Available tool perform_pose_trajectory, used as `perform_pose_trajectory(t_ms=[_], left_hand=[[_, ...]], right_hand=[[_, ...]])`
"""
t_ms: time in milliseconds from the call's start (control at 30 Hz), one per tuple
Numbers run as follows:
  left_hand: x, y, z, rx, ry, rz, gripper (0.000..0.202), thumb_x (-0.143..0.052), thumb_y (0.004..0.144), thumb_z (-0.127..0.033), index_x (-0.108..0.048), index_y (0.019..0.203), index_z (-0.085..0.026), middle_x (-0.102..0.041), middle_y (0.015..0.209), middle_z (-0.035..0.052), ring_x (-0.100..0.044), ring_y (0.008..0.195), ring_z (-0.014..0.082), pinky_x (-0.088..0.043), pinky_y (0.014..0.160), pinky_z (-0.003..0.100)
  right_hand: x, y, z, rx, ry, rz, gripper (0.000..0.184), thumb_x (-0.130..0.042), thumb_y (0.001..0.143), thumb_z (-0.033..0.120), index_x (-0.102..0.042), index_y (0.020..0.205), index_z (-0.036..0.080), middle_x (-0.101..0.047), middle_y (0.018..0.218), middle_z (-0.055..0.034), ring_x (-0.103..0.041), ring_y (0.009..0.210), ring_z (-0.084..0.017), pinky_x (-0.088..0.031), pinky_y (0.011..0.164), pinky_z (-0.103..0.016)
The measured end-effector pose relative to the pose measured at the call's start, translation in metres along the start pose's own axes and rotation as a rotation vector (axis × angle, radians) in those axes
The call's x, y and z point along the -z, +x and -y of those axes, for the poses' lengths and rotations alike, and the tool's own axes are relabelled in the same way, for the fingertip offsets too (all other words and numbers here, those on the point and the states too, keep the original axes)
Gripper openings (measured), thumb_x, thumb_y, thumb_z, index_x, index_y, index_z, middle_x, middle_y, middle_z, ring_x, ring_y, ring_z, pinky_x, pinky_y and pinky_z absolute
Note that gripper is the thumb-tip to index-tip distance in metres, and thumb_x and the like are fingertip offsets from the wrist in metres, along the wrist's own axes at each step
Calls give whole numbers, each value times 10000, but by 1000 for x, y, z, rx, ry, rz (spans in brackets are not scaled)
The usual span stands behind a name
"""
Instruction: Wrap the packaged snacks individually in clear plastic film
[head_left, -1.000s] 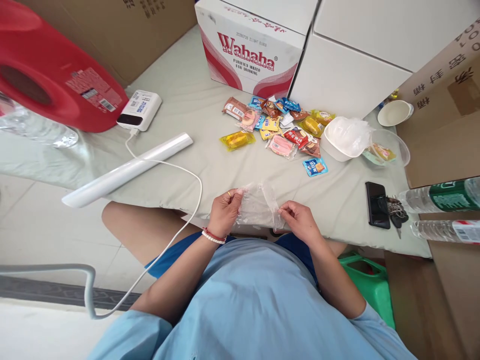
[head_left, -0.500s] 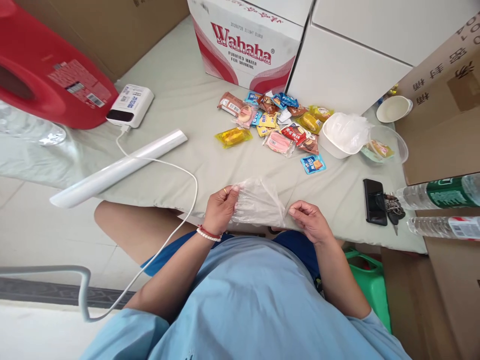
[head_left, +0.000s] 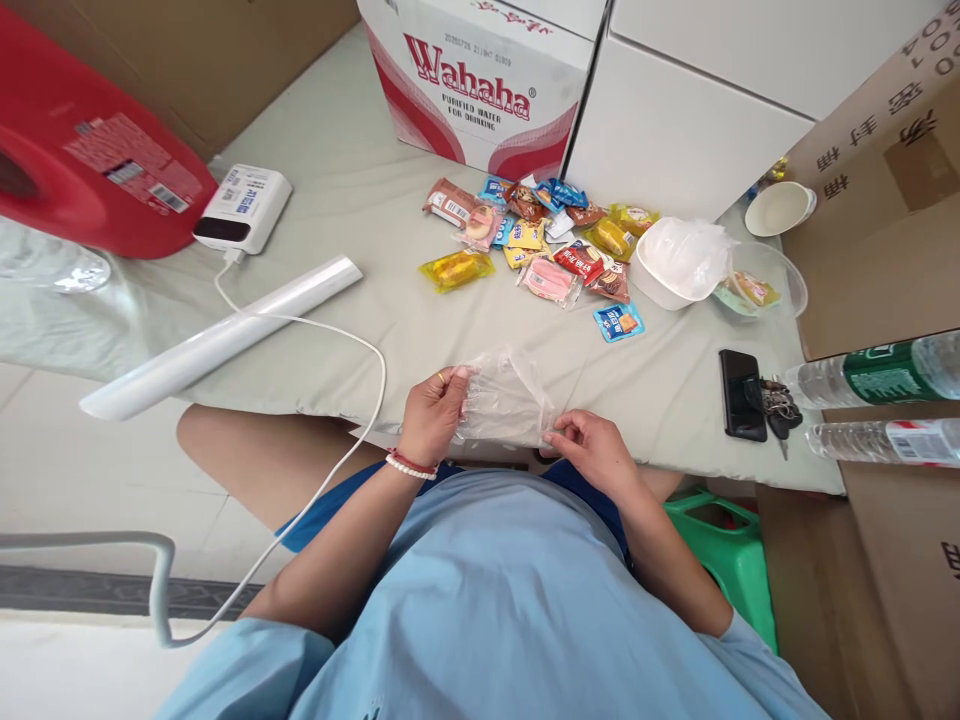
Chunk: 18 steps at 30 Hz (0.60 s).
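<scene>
A thin clear plastic bag (head_left: 504, 398) is stretched between my two hands at the near edge of the table. My left hand (head_left: 435, 408) pinches its left side between thumb and fingers. At the bag's lower right corner, my right hand (head_left: 589, 445) has its thumb and fingertips closed on the film. Beyond the bag lies a pile of small wrapped snacks (head_left: 529, 235), with a yellow packet (head_left: 456, 269) apart on the left and a blue packet (head_left: 619, 322) nearer on the right.
A white tub (head_left: 664, 265) with crumpled plastic and a clear round lid (head_left: 787, 285) stand right of the snacks. A phone (head_left: 742, 394), keys (head_left: 780, 408) and water bottles (head_left: 885, 374) lie further right. A white cable (head_left: 384, 370) crosses from a white device (head_left: 244, 208) at left.
My right hand has moved left and taken hold of the bag's right corner, where it was just apart from it before. The view has shifted slightly.
</scene>
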<state>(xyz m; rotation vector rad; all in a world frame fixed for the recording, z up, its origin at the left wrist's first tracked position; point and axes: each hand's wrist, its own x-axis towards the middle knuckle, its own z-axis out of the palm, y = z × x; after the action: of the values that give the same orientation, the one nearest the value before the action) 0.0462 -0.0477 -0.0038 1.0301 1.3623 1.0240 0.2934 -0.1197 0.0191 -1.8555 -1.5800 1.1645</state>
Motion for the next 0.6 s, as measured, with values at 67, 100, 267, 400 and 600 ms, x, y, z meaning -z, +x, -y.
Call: perform_pose_trajectory(t_ms=[67,100,267,400,600], left_hand=[[1,0,1,-2,22,4,432,-634,920,-572,-778,991,-171,-476,524,-55,-422,489,104,-339,486,230],[1,0,1,-4,29,4,428,-628,924,-567,-776,989,-171,-477,524,-54,-424,491,105,-341,488,230],[0,-1,-1,-9,22,-4,409,-621,929,-553,-763,967,-171,-470,519,-55,-419,488,104,-338,488,231],[0,-1,-3,-4,-1,3,396,-637,921,-553,-746,930,-172,-463,509,-58,-411,479,103,-333,482,232],[2,0,-1,10,-20,19,406,-639,920,-571,-723,889,-175,-464,508,-57,-405,468,100,-321,467,229]], right_hand=[[-7,2,1,41,-68,-36,174,-675,885,378,-694,825,216,-630,719,-3,-551,651,-155,-417,635,-283],[-9,3,1,64,-69,-40,169,-647,898,352,-689,805,218,-638,736,-10,-560,661,-158,-423,643,-286],[-4,3,-2,55,201,32,243,-655,898,449,-674,797,229,-624,721,-15,-566,668,-171,-451,614,-284],[11,-1,-2,-35,482,96,331,-758,810,523,-640,769,216,-567,673,19,-500,606,-127,-423,583,-254],[36,-9,-12,-152,637,29,307,-777,757,460,-605,733,206,-373,561,87,-232,473,-63,-175,458,-225]])
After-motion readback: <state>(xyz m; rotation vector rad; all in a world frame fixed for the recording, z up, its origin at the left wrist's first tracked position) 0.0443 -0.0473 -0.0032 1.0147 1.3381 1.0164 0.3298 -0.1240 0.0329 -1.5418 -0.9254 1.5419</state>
